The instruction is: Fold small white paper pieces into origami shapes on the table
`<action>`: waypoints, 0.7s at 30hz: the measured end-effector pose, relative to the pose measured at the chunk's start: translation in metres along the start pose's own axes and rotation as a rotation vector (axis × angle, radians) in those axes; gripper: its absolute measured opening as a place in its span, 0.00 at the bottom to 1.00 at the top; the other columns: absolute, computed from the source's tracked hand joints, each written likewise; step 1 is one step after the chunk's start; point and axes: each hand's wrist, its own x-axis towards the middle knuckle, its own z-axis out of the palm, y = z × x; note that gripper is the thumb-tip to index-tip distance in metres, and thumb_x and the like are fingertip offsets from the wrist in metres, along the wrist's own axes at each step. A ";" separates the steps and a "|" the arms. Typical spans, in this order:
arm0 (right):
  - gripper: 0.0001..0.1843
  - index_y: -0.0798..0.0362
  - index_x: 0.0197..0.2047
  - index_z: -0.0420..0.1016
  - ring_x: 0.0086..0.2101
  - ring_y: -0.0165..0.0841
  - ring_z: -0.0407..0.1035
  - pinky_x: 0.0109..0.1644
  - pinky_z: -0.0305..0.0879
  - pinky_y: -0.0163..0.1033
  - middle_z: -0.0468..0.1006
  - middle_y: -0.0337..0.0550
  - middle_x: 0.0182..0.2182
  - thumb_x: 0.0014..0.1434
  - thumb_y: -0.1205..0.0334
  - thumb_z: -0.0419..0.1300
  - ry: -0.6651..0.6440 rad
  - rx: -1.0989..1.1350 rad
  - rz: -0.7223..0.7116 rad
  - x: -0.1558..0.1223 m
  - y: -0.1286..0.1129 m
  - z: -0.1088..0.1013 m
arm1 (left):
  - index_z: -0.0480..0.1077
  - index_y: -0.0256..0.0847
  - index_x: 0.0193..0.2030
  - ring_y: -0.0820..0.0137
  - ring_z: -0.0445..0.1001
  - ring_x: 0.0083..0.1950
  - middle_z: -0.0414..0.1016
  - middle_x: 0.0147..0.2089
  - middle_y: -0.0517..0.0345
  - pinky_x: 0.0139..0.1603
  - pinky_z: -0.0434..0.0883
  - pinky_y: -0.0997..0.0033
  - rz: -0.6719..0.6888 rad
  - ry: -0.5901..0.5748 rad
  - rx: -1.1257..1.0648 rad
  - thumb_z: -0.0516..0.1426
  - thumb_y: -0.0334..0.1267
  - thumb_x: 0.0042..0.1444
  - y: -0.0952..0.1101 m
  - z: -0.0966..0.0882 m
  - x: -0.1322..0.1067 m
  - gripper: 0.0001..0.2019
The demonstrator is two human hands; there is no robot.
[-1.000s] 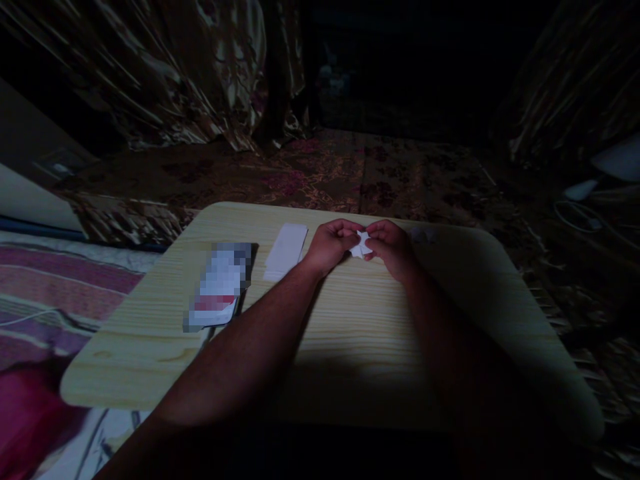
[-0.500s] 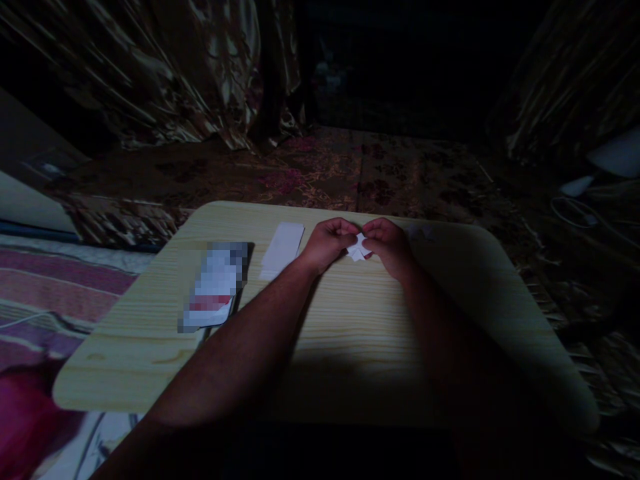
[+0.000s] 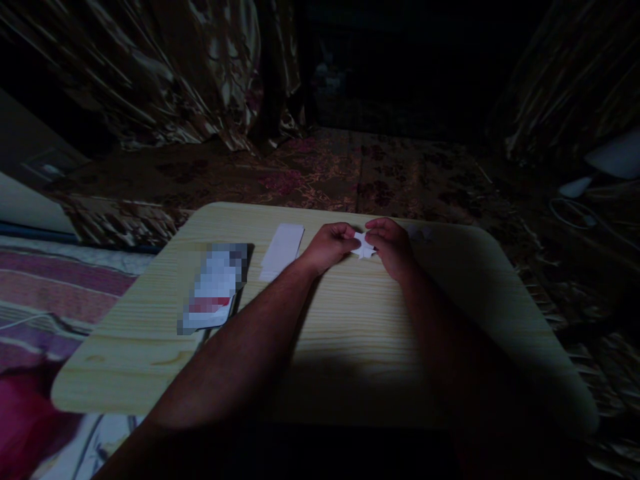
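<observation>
A small folded white paper with pointed corners is held between both hands over the far middle of the wooden table. My left hand pinches its left side with thumb and fingers. My right hand grips its right side, thumb on top and the index finger curled above. Just left of my left hand lies a stack of white paper strips. Behind my right hand, small white folded pieces sit in shadow.
A blurred-out packet or device lies on the table's left part. A striped bed cover is at the left. Beyond the table are a patterned cloth surface and a curtain. A white lamp with a cable stands at right.
The folded paper has been turned in the fingers, and its points now spread differently. My left hand has shifted slightly down, and my right fingers have moved over the paper.
</observation>
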 end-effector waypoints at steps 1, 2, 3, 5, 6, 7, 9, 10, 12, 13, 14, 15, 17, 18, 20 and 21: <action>0.19 0.50 0.41 0.68 0.27 0.30 0.69 0.27 0.66 0.35 0.75 0.36 0.28 0.45 0.57 0.63 -0.004 0.028 0.010 0.000 0.000 0.000 | 0.66 0.38 0.27 0.82 0.56 0.18 0.62 0.19 0.68 0.20 0.51 0.77 0.002 0.009 -0.023 0.66 0.38 0.39 -0.001 -0.001 0.001 0.13; 0.19 0.50 0.41 0.68 0.27 0.31 0.70 0.27 0.67 0.35 0.76 0.37 0.30 0.45 0.56 0.63 -0.011 0.052 0.019 0.000 -0.001 0.001 | 0.66 0.38 0.28 0.82 0.56 0.17 0.62 0.19 0.67 0.19 0.50 0.77 0.004 0.019 -0.053 0.66 0.38 0.40 -0.002 -0.002 0.001 0.13; 0.19 0.50 0.41 0.68 0.28 0.31 0.71 0.28 0.68 0.36 0.76 0.37 0.30 0.45 0.56 0.63 -0.026 0.064 0.025 -0.001 -0.002 0.001 | 0.65 0.39 0.28 0.81 0.57 0.17 0.63 0.19 0.67 0.19 0.50 0.77 0.006 0.027 -0.088 0.66 0.39 0.40 -0.003 -0.003 0.002 0.14; 0.19 0.51 0.40 0.68 0.27 0.31 0.72 0.29 0.69 0.37 0.77 0.39 0.30 0.45 0.56 0.64 -0.055 0.053 0.030 -0.002 -0.004 0.002 | 0.64 0.39 0.28 0.81 0.58 0.18 0.63 0.20 0.66 0.18 0.50 0.77 0.007 0.049 -0.159 0.67 0.40 0.40 -0.004 -0.004 0.004 0.15; 0.18 0.52 0.40 0.69 0.27 0.31 0.72 0.29 0.69 0.37 0.78 0.39 0.29 0.45 0.56 0.65 -0.067 0.034 0.032 -0.003 -0.004 0.003 | 0.64 0.39 0.27 0.81 0.58 0.18 0.63 0.20 0.66 0.18 0.50 0.77 0.006 0.064 -0.190 0.67 0.40 0.40 -0.004 -0.005 0.004 0.15; 0.17 0.53 0.38 0.69 0.25 0.31 0.72 0.28 0.69 0.36 0.78 0.39 0.27 0.45 0.56 0.65 -0.071 0.009 0.033 -0.003 -0.005 0.004 | 0.64 0.39 0.27 0.80 0.59 0.18 0.63 0.20 0.66 0.18 0.51 0.77 0.005 0.079 -0.213 0.67 0.40 0.40 -0.004 -0.005 0.005 0.16; 0.14 0.54 0.34 0.70 0.24 0.30 0.71 0.28 0.68 0.35 0.78 0.40 0.24 0.47 0.56 0.65 -0.073 -0.052 0.024 -0.004 -0.005 0.005 | 0.64 0.39 0.28 0.80 0.60 0.18 0.64 0.20 0.65 0.19 0.52 0.78 0.000 0.105 -0.231 0.67 0.40 0.40 -0.004 -0.005 0.005 0.16; 0.13 0.54 0.32 0.71 0.23 0.30 0.70 0.28 0.68 0.35 0.78 0.40 0.23 0.48 0.55 0.64 -0.070 -0.082 0.016 -0.005 -0.004 0.005 | 0.64 0.39 0.28 0.80 0.61 0.18 0.65 0.20 0.65 0.19 0.53 0.78 -0.004 0.113 -0.229 0.67 0.40 0.40 -0.004 -0.005 0.005 0.16; 0.12 0.54 0.30 0.71 0.22 0.29 0.70 0.28 0.68 0.35 0.78 0.41 0.23 0.50 0.54 0.63 -0.070 -0.128 0.000 -0.005 -0.002 0.005 | 0.64 0.38 0.28 0.80 0.61 0.19 0.66 0.20 0.64 0.19 0.54 0.78 -0.012 0.117 -0.217 0.67 0.40 0.40 -0.004 -0.004 0.005 0.16; 0.12 0.54 0.29 0.71 0.22 0.29 0.70 0.27 0.67 0.34 0.78 0.41 0.23 0.51 0.54 0.62 -0.066 -0.141 -0.006 -0.005 -0.002 0.005 | 0.64 0.38 0.28 0.80 0.62 0.19 0.66 0.20 0.64 0.20 0.54 0.78 -0.015 0.116 -0.211 0.68 0.40 0.40 -0.004 -0.004 0.005 0.16; 0.12 0.54 0.28 0.72 0.21 0.29 0.70 0.27 0.67 0.34 0.78 0.41 0.22 0.51 0.54 0.62 -0.061 -0.150 -0.011 -0.005 -0.001 0.005 | 0.64 0.38 0.27 0.80 0.62 0.19 0.66 0.19 0.64 0.20 0.54 0.78 -0.016 0.114 -0.204 0.67 0.40 0.40 -0.004 -0.004 0.005 0.16; 0.11 0.54 0.28 0.72 0.21 0.29 0.70 0.27 0.67 0.34 0.78 0.41 0.22 0.51 0.54 0.62 -0.058 -0.158 -0.015 -0.005 -0.001 0.005 | 0.64 0.38 0.27 0.80 0.62 0.19 0.66 0.19 0.64 0.19 0.54 0.78 -0.017 0.112 -0.197 0.67 0.40 0.40 -0.005 -0.004 0.005 0.16; 0.11 0.54 0.27 0.72 0.21 0.29 0.70 0.26 0.67 0.34 0.77 0.41 0.21 0.51 0.55 0.61 -0.051 -0.175 -0.023 -0.005 -0.002 0.006 | 0.64 0.38 0.27 0.80 0.62 0.19 0.67 0.19 0.64 0.19 0.54 0.78 -0.021 0.111 -0.176 0.67 0.40 0.39 -0.005 -0.004 0.005 0.16; 0.10 0.54 0.27 0.72 0.21 0.29 0.70 0.26 0.66 0.34 0.77 0.40 0.21 0.52 0.55 0.61 -0.047 -0.185 -0.026 -0.005 -0.003 0.006 | 0.65 0.38 0.27 0.80 0.62 0.18 0.67 0.19 0.64 0.19 0.53 0.78 -0.022 0.111 -0.163 0.67 0.40 0.39 -0.005 -0.004 0.005 0.16; 0.10 0.54 0.26 0.72 0.21 0.29 0.69 0.26 0.66 0.33 0.76 0.40 0.20 0.51 0.56 0.61 -0.040 -0.200 -0.030 -0.006 -0.004 0.006 | 0.65 0.38 0.26 0.80 0.61 0.18 0.67 0.19 0.63 0.19 0.53 0.78 -0.019 0.109 -0.141 0.67 0.40 0.39 -0.006 -0.004 0.005 0.16; 0.09 0.54 0.26 0.72 0.20 0.29 0.69 0.25 0.66 0.33 0.76 0.39 0.20 0.51 0.57 0.61 -0.036 -0.203 -0.031 -0.006 -0.005 0.006 | 0.65 0.38 0.26 0.80 0.61 0.18 0.67 0.19 0.64 0.19 0.53 0.78 -0.013 0.103 -0.131 0.67 0.40 0.39 -0.007 -0.004 0.005 0.15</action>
